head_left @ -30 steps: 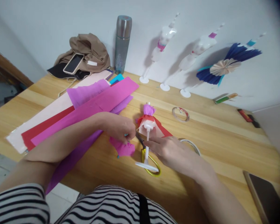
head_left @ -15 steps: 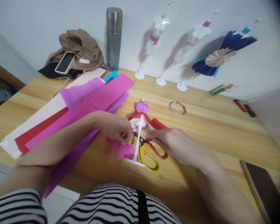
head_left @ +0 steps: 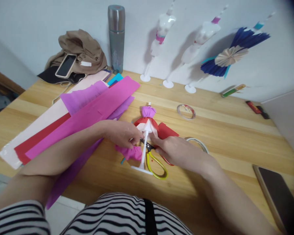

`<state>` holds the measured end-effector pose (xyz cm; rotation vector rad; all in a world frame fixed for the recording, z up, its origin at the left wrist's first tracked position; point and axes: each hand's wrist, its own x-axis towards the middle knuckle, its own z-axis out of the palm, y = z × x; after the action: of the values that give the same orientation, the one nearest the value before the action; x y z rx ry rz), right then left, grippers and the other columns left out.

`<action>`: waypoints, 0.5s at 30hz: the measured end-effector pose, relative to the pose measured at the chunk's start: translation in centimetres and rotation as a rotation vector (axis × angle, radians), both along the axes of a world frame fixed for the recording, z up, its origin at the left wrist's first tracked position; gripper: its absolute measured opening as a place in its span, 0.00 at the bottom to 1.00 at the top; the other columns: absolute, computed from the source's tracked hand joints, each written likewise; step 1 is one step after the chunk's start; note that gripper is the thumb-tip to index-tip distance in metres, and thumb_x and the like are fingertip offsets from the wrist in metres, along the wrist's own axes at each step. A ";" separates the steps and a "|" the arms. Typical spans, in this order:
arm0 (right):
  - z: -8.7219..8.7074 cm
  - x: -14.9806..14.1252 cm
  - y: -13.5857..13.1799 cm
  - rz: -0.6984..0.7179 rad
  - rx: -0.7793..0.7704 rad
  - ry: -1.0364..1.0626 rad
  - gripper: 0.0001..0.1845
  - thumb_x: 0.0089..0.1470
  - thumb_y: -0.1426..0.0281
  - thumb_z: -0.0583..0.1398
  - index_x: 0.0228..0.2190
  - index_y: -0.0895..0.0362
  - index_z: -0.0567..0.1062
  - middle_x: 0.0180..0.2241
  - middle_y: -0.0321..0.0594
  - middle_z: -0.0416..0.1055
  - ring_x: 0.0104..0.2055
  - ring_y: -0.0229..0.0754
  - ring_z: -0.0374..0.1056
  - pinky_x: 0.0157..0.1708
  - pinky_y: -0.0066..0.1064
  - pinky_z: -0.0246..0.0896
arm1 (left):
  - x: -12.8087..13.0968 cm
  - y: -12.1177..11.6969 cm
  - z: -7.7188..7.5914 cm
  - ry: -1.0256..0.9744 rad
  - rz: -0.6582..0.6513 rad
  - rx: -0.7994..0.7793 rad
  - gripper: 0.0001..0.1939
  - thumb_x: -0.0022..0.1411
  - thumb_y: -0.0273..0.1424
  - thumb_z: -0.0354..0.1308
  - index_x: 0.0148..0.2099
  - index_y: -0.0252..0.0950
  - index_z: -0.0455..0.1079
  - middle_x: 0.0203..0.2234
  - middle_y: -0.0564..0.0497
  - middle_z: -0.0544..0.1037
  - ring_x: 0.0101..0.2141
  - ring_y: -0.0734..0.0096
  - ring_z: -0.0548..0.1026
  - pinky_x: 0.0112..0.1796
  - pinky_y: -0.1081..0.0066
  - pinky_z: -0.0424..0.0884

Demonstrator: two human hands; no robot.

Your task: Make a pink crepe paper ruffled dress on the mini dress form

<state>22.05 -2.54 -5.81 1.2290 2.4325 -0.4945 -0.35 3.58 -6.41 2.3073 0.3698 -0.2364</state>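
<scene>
A small white mannequin (head_left: pixel 144 148) with its stand's base towards me appears to lie on the table. It wears a purple crepe-paper top (head_left: pixel 148 111) and a layered red and pale paper skirt (head_left: pixel 141 123). My left hand (head_left: pixel 123 133) has its fingers closed at the skirt's lower left edge. On the other side my right hand (head_left: pixel 176 148) pinches the pale lower edge, its fingertips partly hidden. Scissors (head_left: pixel 157 165) with one yellow and one red handle lie beneath the stand and my right hand. A gathered pink paper piece (head_left: pixel 132 152) lies below my left hand.
Crepe-paper sheets (head_left: pixel 88 111) spread across the left. A flask (head_left: pixel 117 42), a brown cloth (head_left: pixel 83 45) with a phone (head_left: pixel 66 66), and other mannequins (head_left: pixel 168 84) stand along the wall. Tape rolls (head_left: pixel 186 112), a red paper roll (head_left: pixel 168 130) and a second phone (head_left: pixel 275 192) lie rightward.
My left hand has moved from the pink paper up and right to the skirt's edge. My right hand has shifted slightly left, and a white ring shows behind its wrist. The view has tilted slightly.
</scene>
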 end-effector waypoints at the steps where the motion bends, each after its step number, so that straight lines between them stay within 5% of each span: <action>1: 0.0 0.1 0.1 -0.005 -0.014 0.024 0.18 0.65 0.72 0.50 0.54 0.59 0.69 0.26 0.42 0.74 0.25 0.42 0.68 0.23 0.32 0.43 | 0.0 0.0 -0.1 -0.004 0.000 -0.001 0.14 0.54 0.17 0.54 0.20 0.34 0.57 0.23 0.55 0.65 0.23 0.78 0.58 0.27 0.72 0.54; 15: 0.2 0.5 0.9 -0.056 -0.110 0.117 0.15 0.64 0.72 0.52 0.49 0.58 0.72 0.28 0.43 0.74 0.29 0.43 0.68 0.26 0.32 0.46 | -0.2 -0.3 -0.5 -0.074 0.055 -0.054 0.14 0.54 0.17 0.56 0.21 0.34 0.59 0.23 0.56 0.65 0.24 0.77 0.59 0.28 0.73 0.56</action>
<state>22.55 -1.61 -5.62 1.2565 2.4351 -0.7254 -0.56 3.24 -6.87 2.2428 0.3844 -0.1310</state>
